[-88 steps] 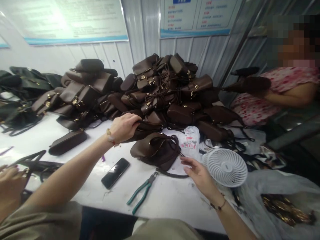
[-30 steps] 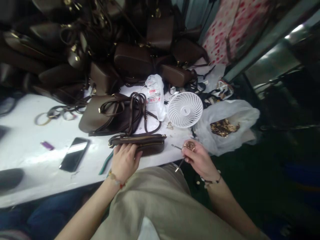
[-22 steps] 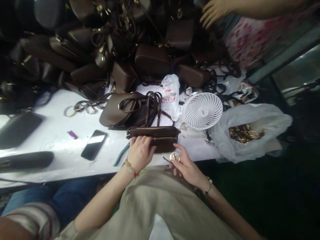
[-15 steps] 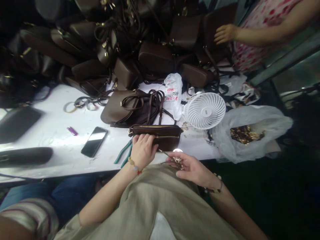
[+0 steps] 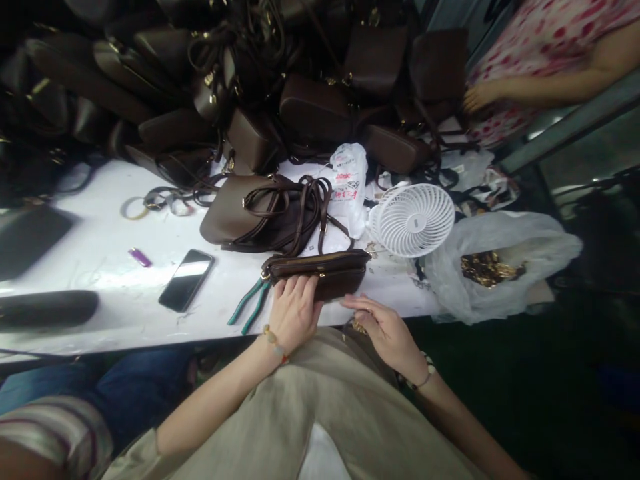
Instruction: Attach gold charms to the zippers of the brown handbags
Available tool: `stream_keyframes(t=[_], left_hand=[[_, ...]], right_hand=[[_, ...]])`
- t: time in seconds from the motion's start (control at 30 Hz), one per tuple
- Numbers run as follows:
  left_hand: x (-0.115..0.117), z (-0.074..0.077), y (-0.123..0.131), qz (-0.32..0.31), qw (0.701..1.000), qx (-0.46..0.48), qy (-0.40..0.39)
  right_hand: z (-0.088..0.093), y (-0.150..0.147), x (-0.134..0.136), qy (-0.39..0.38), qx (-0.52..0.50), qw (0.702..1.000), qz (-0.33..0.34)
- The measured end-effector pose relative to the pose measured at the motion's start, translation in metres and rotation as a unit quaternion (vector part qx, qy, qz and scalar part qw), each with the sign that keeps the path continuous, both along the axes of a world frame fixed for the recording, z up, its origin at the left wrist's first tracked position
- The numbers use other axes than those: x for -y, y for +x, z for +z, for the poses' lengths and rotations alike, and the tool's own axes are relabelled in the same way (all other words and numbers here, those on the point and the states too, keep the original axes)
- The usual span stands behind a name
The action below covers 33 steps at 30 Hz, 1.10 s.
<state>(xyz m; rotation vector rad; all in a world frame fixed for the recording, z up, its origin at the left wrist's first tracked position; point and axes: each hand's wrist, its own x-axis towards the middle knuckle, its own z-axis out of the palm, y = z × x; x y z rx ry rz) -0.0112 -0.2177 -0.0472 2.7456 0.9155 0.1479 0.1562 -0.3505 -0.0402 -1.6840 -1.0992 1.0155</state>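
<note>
A small dark brown bag (image 5: pixel 345 277) with a gold zip along its top stands at the table's front edge, tilted slightly. My left hand (image 5: pixel 296 307) grips its front at the left, fingers bent over the upper zip area. My right hand (image 5: pixel 385 330) is closed around scissors (image 5: pixel 359 325) with gold-toned handles, just below the bag's right end. The fingers and palm hide most of the scissors. Green-handled pliers (image 5: pixel 250 303) lie left of the bag, their head partly behind it. Behind it rests a larger brown bag (image 5: pixel 235 210) with coiled straps.
Many brown bags (image 5: pixel 315 110) are piled at the back. A white fan (image 5: pixel 415 220) and a plastic bag of gold pieces (image 5: pixel 540 260) stand at right. A phone (image 5: pixel 186 280) and purple lighter (image 5: pixel 139 257) lie left. Another person's hand (image 5: pixel 483 95) is at upper right.
The small bag has shifted slightly right and tilted, my left hand moving with it. My right hand has turned, bringing the scissors lower and more hidden. The other person's hand has drawn back right.
</note>
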Motion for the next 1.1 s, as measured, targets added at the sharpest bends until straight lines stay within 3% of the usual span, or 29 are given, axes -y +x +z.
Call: stream_keyframes(t=[0.13,0.23,0.33,0.47,0.67,0.77,0.87,1.0,1.07,1.1], left_hand=[[0.006,0.003,0.003,-0.01,1.0,-0.004,-0.021],[0.011,0.002,0.006,-0.018,0.999,0.0,-0.027],[0.014,0.0,0.009,-0.02,0.999,0.0,-0.034],[0.017,-0.002,0.01,-0.028,0.998,0.0,-0.048],[0.017,-0.001,0.012,-0.043,0.997,0.009,-0.056],[0.016,-0.001,0.017,-0.044,0.998,0.015,-0.052],[0.011,-0.002,0.016,-0.041,0.997,0.039,-0.053],[-0.006,-0.016,-0.019,-0.101,0.982,0.16,-0.022],[-0.015,-0.03,-0.051,-0.044,0.983,0.175,0.017],[-0.018,-0.038,-0.066,0.022,0.988,0.149,0.033]], right_hand=[[-0.016,-0.016,-0.016,-0.031,-0.078,0.994,-0.072],[-0.019,-0.021,-0.028,-0.032,-0.056,0.997,-0.053],[-0.017,-0.019,-0.036,-0.023,0.021,0.998,-0.057],[-0.018,-0.012,-0.043,-0.029,0.15,0.981,-0.122],[-0.016,-0.013,-0.054,-0.042,0.288,0.95,-0.111],[-0.018,-0.019,-0.054,-0.021,0.268,0.957,-0.108],[-0.03,-0.025,-0.051,0.051,0.213,0.967,-0.128],[-0.057,-0.031,-0.046,0.161,0.203,0.949,-0.181],[-0.067,-0.031,-0.045,0.175,0.196,0.943,-0.203],[-0.071,-0.031,-0.045,0.172,0.187,0.943,-0.214]])
